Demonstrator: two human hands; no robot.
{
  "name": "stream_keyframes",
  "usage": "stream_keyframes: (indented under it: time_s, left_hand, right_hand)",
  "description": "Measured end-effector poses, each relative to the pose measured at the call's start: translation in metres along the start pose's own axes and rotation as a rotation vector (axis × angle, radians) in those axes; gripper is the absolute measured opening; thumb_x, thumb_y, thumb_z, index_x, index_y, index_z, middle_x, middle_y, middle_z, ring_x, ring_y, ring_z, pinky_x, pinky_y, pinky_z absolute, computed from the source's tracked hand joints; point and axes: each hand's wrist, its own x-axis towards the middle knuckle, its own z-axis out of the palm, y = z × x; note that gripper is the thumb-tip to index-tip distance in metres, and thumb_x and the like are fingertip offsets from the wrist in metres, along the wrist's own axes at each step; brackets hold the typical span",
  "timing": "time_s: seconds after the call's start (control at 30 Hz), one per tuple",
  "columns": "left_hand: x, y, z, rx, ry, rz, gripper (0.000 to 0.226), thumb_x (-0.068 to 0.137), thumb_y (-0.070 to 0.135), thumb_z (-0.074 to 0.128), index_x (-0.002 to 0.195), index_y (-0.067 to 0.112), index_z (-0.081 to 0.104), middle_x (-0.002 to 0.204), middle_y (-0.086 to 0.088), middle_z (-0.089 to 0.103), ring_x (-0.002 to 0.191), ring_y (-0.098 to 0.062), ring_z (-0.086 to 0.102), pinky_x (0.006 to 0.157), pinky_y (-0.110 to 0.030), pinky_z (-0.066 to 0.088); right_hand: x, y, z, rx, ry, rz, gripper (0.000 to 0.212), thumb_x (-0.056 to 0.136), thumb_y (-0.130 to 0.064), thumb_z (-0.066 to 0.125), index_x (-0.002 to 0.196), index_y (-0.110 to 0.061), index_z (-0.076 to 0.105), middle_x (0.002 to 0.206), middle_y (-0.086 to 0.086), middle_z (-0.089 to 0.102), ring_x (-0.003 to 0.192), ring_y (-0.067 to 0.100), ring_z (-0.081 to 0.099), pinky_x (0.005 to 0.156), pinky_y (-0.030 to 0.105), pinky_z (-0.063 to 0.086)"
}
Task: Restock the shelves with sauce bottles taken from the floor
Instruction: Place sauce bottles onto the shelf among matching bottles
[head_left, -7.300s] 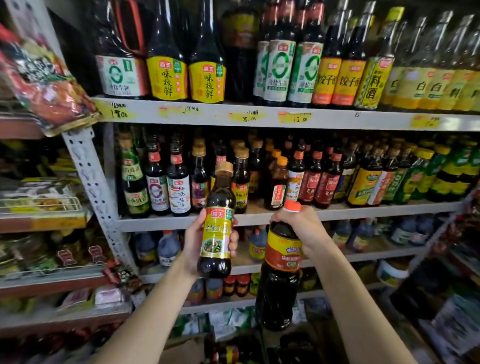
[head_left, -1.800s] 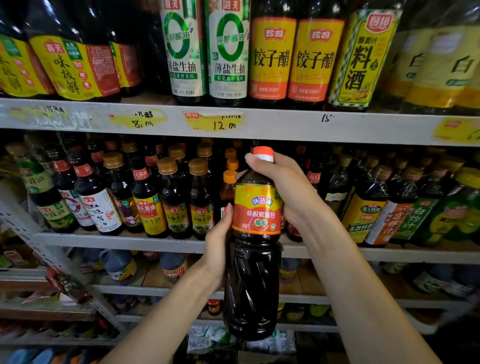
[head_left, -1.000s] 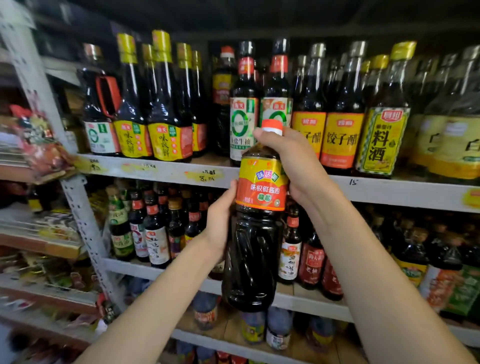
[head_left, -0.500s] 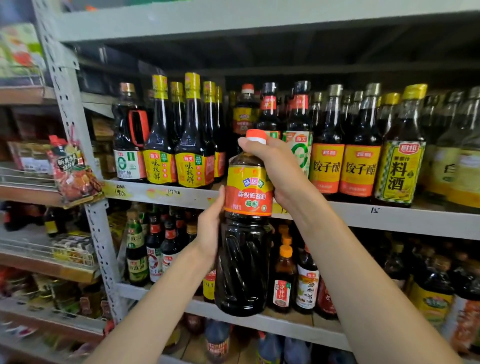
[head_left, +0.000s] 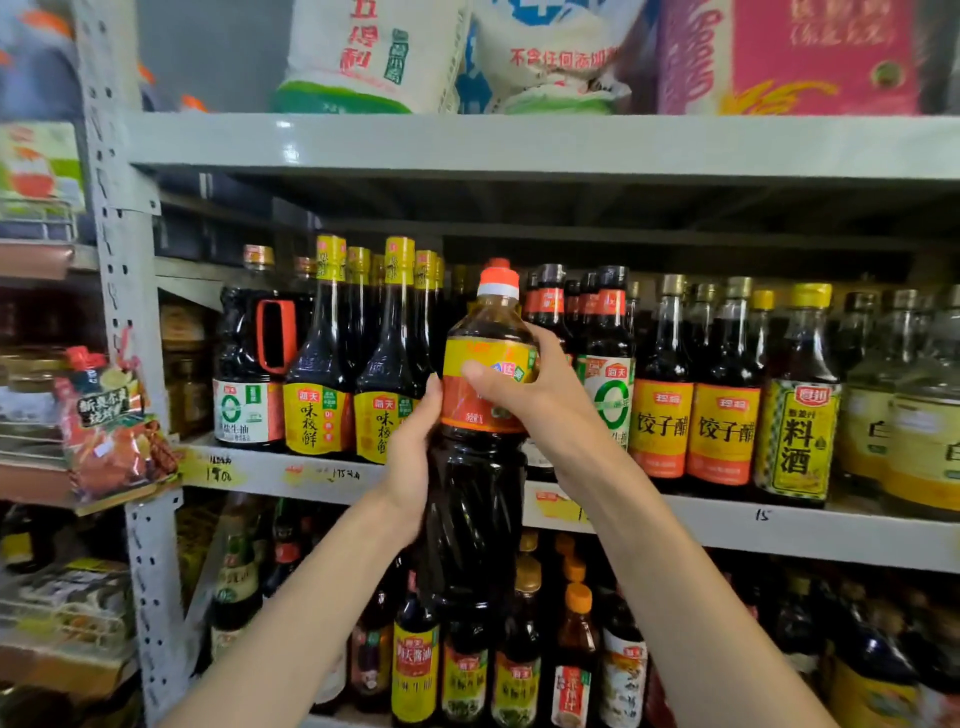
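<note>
Dark plastic sauce bottle, orange cap, yellow-orange label (head_left: 478, 499): upright before grey metal shelf (head_left: 270, 475); right hand (head_left: 524, 400) wraps label, left hand (head_left: 415, 457) cups its side.

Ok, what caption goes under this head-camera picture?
A sauce bottle, held by left hand and right hand, before a packed shelf.

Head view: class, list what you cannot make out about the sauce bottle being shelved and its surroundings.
- Head view: the sauce bottle has its label partly covered by the right hand and blurred.
- Head view: the shelf spot behind it is hidden by the bottle and the left hand.
- Head view: handwritten price tags are too small to read.
- Head view: the floor lies below the bottom edge.
</note>
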Motion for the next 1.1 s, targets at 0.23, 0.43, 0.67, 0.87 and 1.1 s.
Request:
stream_keyframes:
  time_s: [0.23, 0.43, 0.67, 0.87, 1.1]
  left_hand:
    - [0.03, 0.052, -0.015, 0.673, 0.095, 0.385, 0.032, 0.098, 0.045, 0.047, 0.12, 0.028, 0.061, 0.105, 0.015, 0.071, 0.102, 0.0, 0.064, 0.085, -0.024, 0.048]
    - [0.032, 0.038, -0.03, 1.275, 0.265, 0.48, 0.08, 0.087, 0.045, 0.068, 0.151, 0.037, 0.021, 0.127, 0.02, 0.058, 0.106, 0.011, 0.051, 0.088, -0.008, 0.035]
    - [0.034, 0.023, -0.047, 1.635, 0.438, 0.873, 0.026, 0.076, 0.02, 0.082, 0.099, 0.012, 0.073, 0.075, -0.001, 0.069, 0.059, -0.022, 0.067, 0.041, -0.03, 0.047]
    - [0.048, 0.014, -0.059, 1.566, 0.381, 0.886, 0.004, 0.085, 0.013, 0.071, 0.081, 0.013, 0.072, 0.075, 0.003, 0.062, 0.063, -0.017, 0.061, 0.041, -0.03, 0.047]
    - [0.05, 0.006, -0.07, 1.462, 0.28, 1.007, 0.012, 0.087, 0.014, 0.061, 0.08, 0.013, 0.07, 0.071, 0.006, 0.061, 0.059, -0.007, 0.055, 0.046, -0.012, 0.036]
  right_hand:
    - [0.046, -0.022, 0.017, -0.136, 0.218, -0.253, 0.074, 0.068, -0.032, 0.088, 0.129, -0.035, 0.047, 0.111, -0.016, 0.062, 0.096, -0.005, 0.066, 0.073, 0.014, 0.055]
    - [0.088, -0.013, 0.034, -0.233, 0.225, -0.292, 0.073, 0.073, -0.024, 0.087, 0.13, -0.037, 0.044, 0.111, -0.022, 0.059, 0.097, -0.018, 0.057, 0.071, 0.004, 0.049]
    - [0.112, 0.021, 0.034, -0.206, 0.315, -0.161, 0.078, 0.077, -0.022, 0.085, 0.14, -0.033, 0.041, 0.115, -0.02, 0.058, 0.1, -0.004, 0.061, 0.075, 0.014, 0.05]
    - [0.128, 0.034, 0.036, -0.258, 0.325, -0.084, 0.079, 0.08, -0.023, 0.083, 0.144, -0.032, 0.038, 0.121, -0.014, 0.059, 0.105, 0.005, 0.063, 0.085, 0.023, 0.054]
    - [0.136, 0.032, 0.029, -0.608, 0.352, -0.067, 0.08, 0.088, -0.025, 0.074, 0.152, -0.025, 0.026, 0.149, -0.003, 0.034, 0.11, 0.001, 0.049, 0.078, 0.005, 0.037]
